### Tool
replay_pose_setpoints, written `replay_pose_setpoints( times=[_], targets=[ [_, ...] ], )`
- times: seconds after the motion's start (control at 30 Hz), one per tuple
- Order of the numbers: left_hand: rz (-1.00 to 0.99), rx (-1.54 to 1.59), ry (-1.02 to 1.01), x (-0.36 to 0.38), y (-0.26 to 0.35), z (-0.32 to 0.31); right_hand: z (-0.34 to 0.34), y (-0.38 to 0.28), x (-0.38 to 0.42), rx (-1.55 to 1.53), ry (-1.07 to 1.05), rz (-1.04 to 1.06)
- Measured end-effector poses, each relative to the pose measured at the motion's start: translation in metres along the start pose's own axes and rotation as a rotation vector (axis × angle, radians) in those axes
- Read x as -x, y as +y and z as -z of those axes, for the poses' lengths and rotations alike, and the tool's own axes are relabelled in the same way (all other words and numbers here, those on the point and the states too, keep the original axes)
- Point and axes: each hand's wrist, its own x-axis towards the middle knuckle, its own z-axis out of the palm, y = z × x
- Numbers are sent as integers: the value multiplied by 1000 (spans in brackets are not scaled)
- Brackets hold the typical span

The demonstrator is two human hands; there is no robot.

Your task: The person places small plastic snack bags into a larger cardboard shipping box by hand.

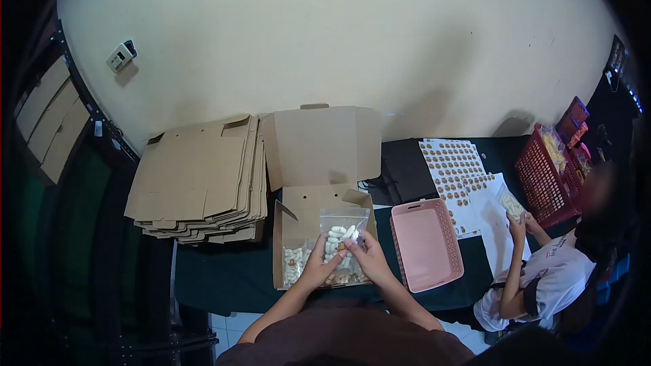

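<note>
Between my two hands is a clear zip bag (337, 232) of white, capsule-shaped pieces, with a small round sticker on its front. My left hand (317, 266) grips its lower left side, and my right hand (369, 258) grips the lower right, thumb near the sticker. Both hands are closed on the bag, above an open cardboard box (278, 264) whose lid stands up at the back. Inside the box, at the left, lies another bag of white pieces (294, 261). Brownish contents (346, 278) show below my hands, partly hidden.
Flattened cardboard boxes (193, 169) are stacked at the left. A pink basket (427, 244) stands right of the box, with sticker sheets (451, 169) behind it. A person (542, 278) at the right holds a bag (511, 206) near a red basket (542, 169) of packets.
</note>
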Motion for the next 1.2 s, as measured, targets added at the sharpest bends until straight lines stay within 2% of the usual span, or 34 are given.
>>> replay_pose_setpoints(
  times=[0.03, 0.13, 0.2, 0.33, 0.4, 0.47, 0.53, 0.6, 0.67, 0.7, 0.73, 0.83, 0.87, 0.93, 0.97, 1.0, 1.1, 1.17, 1.2],
  targets=[
    [2, -15, 5, -1, -1, 0, -3, 1, 1, 11, -6, 87],
    [31, -107, -127, 2, 18, -1, 1, 3, 3, 58, 81, 56],
    [4, -154, -164, 1, 9, 0, 7, 9, 3, -6, 113, 17],
    [46, -91, -83, 2, 6, -6, 8, 4, 9, 16, 83, 23],
    [-15, 19, 54, 0, -4, -6, 2, 1, 12, 104, 2, 113],
    [50, 63, 74, 1, -17, -3, 5, 5, 12, 73, -21, 109],
    [188, 201, 175, 3, -26, 0, 5, 4, 12, -1, 17, 20],
    [177, 182, 145, 4, -22, 1, 4, 2, 11, -45, 30, -17],
    [14, -32, 67, 3, -6, -5, 1, 0, 12, 20, 16, 67],
    [-8, -12, 39, 3, -6, -5, 4, 3, 10, 149, 33, 125],
    [-10, -14, 40, 3, -4, -5, 5, 5, 9, 148, 30, 127],
    [33, -126, -109, 4, 5, -6, 11, 7, 5, -141, 109, -77],
    [34, -127, -108, 3, 6, -5, 11, 7, 6, -142, 108, -78],
    [15, -152, -130, 1, 8, -4, 7, 0, 6, 23, 17, 63],
    [109, -67, -121, 2, 11, -5, 6, -2, 6, 15, 5, 90],
    [110, -66, -122, 3, 11, -6, 6, -1, 7, 15, 7, 89],
    [-38, -310, -156, 5, 4, -8, 7, 5, 8, 4, 128, 43],
    [-11, -329, -229, 7, 2, -6, 9, 16, 6, -128, 333, 43],
    [16, -349, -304, 8, 5, -5, 14, 22, 4, -127, 334, 42]
  ],
)
